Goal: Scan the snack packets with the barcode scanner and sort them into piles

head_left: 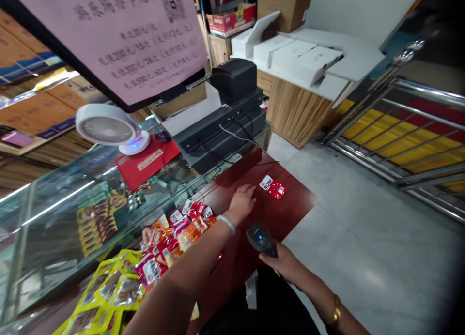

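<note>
My right hand [285,261] is wrapped round the handle of a dark barcode scanner [260,238], which shows a small blue light and is held over the front part of the brown counter top [232,272]. My left hand [242,202] reaches palm down over the counter, fingers loosely stretched, holding nothing that I can see. A small red and white snack packet [273,187] lies flat just beyond its fingertips, apart from them. Beside my left forearm is a pile of red, pink and orange snack packets [174,236]. Yellow snack packets [112,291] spread out nearer to me.
A glass display case [54,214] runs along the left. On it stand a white fan [109,124] and a black cash drawer [225,136] with cables. A pink printed price sign [138,44] hangs above. White boxes [290,54] and a metal railing [399,131] are at the right.
</note>
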Demonstrator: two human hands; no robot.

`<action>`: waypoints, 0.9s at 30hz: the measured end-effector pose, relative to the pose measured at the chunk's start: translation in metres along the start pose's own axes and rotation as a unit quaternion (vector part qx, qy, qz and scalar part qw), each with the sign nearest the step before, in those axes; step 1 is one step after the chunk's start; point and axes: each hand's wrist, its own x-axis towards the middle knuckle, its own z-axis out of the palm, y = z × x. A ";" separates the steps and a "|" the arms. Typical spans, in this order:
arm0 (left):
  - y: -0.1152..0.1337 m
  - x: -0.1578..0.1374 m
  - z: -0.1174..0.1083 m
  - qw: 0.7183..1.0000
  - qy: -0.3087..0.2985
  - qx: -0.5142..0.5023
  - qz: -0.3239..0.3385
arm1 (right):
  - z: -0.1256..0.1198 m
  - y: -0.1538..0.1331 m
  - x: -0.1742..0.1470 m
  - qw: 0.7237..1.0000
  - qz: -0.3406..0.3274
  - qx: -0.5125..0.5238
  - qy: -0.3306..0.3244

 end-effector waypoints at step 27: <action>-0.074 -0.136 -0.015 0.980 -0.098 0.001 -0.176 | 0.045 -0.021 0.015 0.998 -0.043 -0.023 -0.030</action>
